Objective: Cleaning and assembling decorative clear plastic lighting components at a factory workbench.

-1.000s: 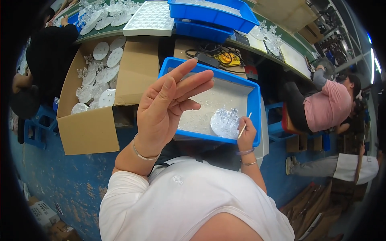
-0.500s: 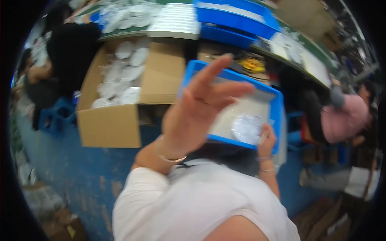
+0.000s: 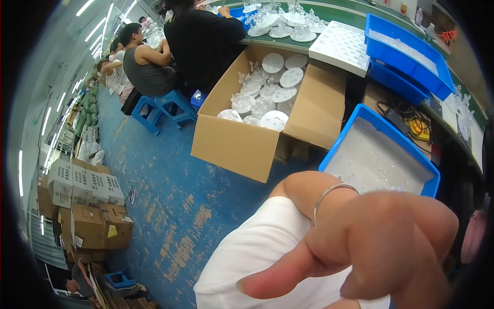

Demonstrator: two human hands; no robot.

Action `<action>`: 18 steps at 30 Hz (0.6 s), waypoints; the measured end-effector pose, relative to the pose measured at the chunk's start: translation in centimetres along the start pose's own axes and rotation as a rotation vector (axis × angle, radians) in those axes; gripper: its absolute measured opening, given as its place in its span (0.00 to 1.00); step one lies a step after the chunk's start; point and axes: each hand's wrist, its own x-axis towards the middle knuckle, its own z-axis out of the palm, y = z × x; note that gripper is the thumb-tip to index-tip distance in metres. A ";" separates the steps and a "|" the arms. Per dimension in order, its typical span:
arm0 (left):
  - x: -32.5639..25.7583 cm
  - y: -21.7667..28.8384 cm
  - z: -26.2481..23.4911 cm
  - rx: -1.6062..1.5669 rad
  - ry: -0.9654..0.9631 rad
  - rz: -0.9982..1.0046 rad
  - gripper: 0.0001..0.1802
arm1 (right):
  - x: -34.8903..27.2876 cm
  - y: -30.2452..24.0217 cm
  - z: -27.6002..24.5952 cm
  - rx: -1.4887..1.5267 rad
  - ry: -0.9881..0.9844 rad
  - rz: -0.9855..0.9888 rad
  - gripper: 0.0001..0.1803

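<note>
My left hand [image 3: 381,242] looms large at the lower right, close up, with a thin metal bangle [image 3: 329,198] round its wrist. Its thumb stretches out to the left, apart from the other fingers, which bend loosely toward the lower edge. Nothing shows in its grasp. Behind the hand lies a blue plastic tray [image 3: 329,157] with a pale, glittery bottom and small clear bits; the hand and forearm cover its near part. My right hand is out of sight.
An open cardboard box [image 3: 234,147] holds several clear and white disc-shaped pieces [image 3: 272,92]. More clear pieces [image 3: 280,26] lie on the green bench beside a white ribbed panel [image 3: 339,46] and stacked blue trays [image 3: 406,51]. People sit near blue stools [image 3: 175,105]; cartons [image 3: 87,221] stand far left.
My left hand has come from above the tray to close up at the lower right. The view has swung left; my right hand and the round clear piece beside it no longer show.
</note>
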 end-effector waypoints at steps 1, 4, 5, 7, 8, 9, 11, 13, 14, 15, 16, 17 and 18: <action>0.3 -0.7 0.1 -0.004 -0.003 -0.008 0.21 | 0.0 -0.1 -0.1 -0.001 0.002 -0.003 0.11; -0.1 0.4 0.7 -0.016 0.001 -0.028 0.21 | -0.2 -0.2 0.0 -0.015 0.003 -0.010 0.10; -0.1 1.4 0.8 -0.023 0.005 -0.034 0.21 | -0.2 -0.2 0.1 -0.023 0.004 -0.010 0.10; 1.1 2.3 0.2 -0.055 0.018 -0.051 0.22 | -0.3 -0.3 0.0 -0.051 0.021 -0.006 0.10; 0.7 1.8 0.4 -0.074 0.025 -0.061 0.22 | -0.4 0.0 0.0 -0.072 0.034 0.005 0.10; 0.4 1.9 0.7 -0.067 0.030 -0.067 0.22 | -0.4 0.6 0.7 0.009 0.033 0.056 0.10; 0.3 1.8 1.0 -0.093 0.042 -0.086 0.22 | -0.2 -0.1 0.7 0.063 0.062 0.118 0.10; 0.8 2.8 0.7 -0.122 0.048 -0.106 0.23 | -0.1 -1.8 0.8 -0.032 0.025 -0.031 0.10; 0.9 2.9 0.5 -0.139 0.049 -0.117 0.23 | 0.0 -1.7 0.6 -0.047 0.040 -0.022 0.10; 1.2 3.0 0.2 -0.156 0.048 -0.129 0.23 | -0.1 -1.5 0.5 -0.038 0.040 -0.020 0.10; 1.4 3.3 0.1 -0.155 0.047 -0.138 0.23 | 0.0 -2.1 0.7 -0.018 0.026 -0.018 0.10; 1.4 3.2 0.2 -0.154 0.046 -0.146 0.24 | 0.0 -2.4 0.7 -0.016 0.017 -0.002 0.10; 1.5 3.3 0.3 -0.151 0.043 -0.155 0.24 | -0.1 -2.3 0.6 -0.017 0.017 0.005 0.10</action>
